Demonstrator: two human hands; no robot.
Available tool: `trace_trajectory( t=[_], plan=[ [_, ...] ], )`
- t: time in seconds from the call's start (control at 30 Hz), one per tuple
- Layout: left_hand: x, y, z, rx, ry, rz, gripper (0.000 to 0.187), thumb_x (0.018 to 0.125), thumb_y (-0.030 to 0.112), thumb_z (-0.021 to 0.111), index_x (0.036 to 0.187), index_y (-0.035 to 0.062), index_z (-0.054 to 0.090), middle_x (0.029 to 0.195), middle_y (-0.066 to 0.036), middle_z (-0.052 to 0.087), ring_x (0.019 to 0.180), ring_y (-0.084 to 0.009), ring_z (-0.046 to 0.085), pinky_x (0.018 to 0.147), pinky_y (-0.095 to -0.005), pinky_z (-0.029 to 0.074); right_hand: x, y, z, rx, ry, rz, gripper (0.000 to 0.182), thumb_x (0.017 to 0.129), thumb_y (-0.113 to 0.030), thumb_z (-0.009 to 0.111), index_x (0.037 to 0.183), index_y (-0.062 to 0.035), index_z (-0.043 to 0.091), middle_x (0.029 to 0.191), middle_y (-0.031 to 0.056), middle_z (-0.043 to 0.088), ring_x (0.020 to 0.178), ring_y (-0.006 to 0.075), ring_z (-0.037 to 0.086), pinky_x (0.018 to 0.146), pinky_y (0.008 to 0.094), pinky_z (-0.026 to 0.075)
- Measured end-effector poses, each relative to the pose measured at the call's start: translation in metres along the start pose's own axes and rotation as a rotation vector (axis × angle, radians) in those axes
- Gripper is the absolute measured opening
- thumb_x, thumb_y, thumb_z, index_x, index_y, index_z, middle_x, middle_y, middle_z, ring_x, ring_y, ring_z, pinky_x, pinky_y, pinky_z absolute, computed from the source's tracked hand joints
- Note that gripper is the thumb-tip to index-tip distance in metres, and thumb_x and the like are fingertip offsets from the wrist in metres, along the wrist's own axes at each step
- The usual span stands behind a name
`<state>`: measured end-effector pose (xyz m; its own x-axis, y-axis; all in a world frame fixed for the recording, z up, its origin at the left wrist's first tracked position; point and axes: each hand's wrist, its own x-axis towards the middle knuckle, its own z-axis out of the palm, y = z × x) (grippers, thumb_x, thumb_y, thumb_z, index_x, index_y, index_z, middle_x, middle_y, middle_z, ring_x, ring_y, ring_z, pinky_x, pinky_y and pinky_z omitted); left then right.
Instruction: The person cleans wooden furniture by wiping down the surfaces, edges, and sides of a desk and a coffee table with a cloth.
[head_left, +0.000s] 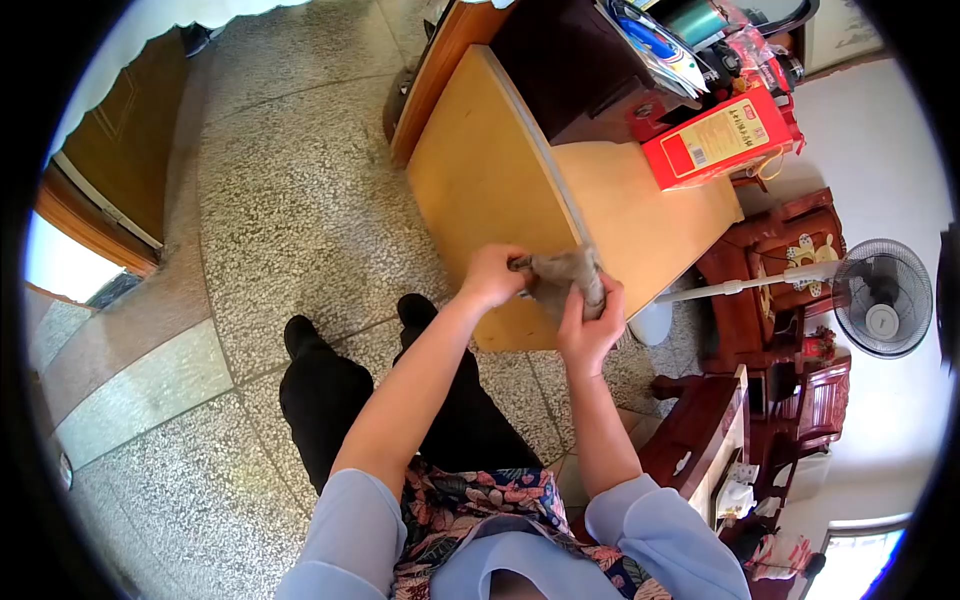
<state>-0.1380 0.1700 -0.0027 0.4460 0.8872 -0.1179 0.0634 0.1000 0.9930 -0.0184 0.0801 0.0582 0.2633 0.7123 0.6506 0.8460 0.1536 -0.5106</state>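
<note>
A crumpled grey-brown cloth (562,272) is stretched between my two hands, in front of the corner of a light wooden cabinet (490,150). My left hand (491,276) is closed on the cloth's left end, with the fingertips partly hidden behind it. At the other end, my right hand (592,326) pinches the cloth with the thumb lying along it. The bunched fabric overlaps the cabinet's top edge in this view.
On the cabinet top stand a red gift box (718,138) and a dark box (600,75) with papers on it. A standing fan (882,300) is to the right, near carved wooden chairs (775,265). Speckled tile floor (290,200) spreads on the left.
</note>
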Motion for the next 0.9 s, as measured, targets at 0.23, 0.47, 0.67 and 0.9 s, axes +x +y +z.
trace_trajectory(
  t=[0.23, 0.47, 0.67, 0.9],
  plan=[
    [0.008, 0.019, 0.007, -0.829, -0.091, 0.053, 0.031, 0.081, 0.001, 0.054, 0.111, -0.0025, 0.057, 0.091, -0.005, 0.061, 0.079, -0.0138, 0.059, 0.066, -0.0272, 0.048, 0.046, 0.007, 0.026, 0.148, -0.287, -0.144, 0.034, 0.077, -0.009, 0.068, 0.106, 0.0011, 0.055, 0.114, 0.0203, 0.053, 0.101, 0.0332, 0.055, 0.087, 0.0366, 0.044],
    [0.015, 0.039, -0.005, -0.648, 0.225, 0.288, 0.042, 0.085, 0.010, 0.059, 0.125, 0.0007, 0.051, 0.117, -0.007, 0.051, 0.099, -0.0154, 0.054, 0.085, -0.0272, 0.044, 0.146, -0.030, 0.039, -0.094, -0.079, -0.487, 0.039, 0.065, 0.005, 0.065, 0.103, -0.0054, 0.061, 0.117, 0.0194, 0.051, 0.105, 0.0365, 0.052, 0.089, 0.0406, 0.044],
    [0.029, 0.028, -0.001, -0.531, 0.121, 0.106, 0.049, 0.086, 0.021, 0.061, 0.130, 0.0019, 0.047, 0.117, -0.013, 0.055, 0.105, -0.0178, 0.054, 0.086, -0.0290, 0.043, 0.273, -0.033, 0.112, -0.885, -0.097, -1.037, 0.029, 0.070, -0.009, 0.063, 0.099, -0.0130, 0.064, 0.118, 0.0123, 0.050, 0.114, 0.0299, 0.044, 0.091, 0.0425, 0.038],
    [0.022, 0.046, 0.004, -0.510, 0.129, 0.247, 0.052, 0.084, 0.024, 0.064, 0.127, 0.0005, 0.049, 0.111, -0.016, 0.058, 0.102, -0.0232, 0.057, 0.084, -0.0338, 0.047, 0.249, 0.002, 0.091, -1.143, -0.231, -1.071, 0.025, 0.075, -0.017, 0.059, 0.099, -0.0129, 0.065, 0.116, 0.0108, 0.051, 0.112, 0.0277, 0.043, 0.087, 0.0419, 0.040]
  ],
)
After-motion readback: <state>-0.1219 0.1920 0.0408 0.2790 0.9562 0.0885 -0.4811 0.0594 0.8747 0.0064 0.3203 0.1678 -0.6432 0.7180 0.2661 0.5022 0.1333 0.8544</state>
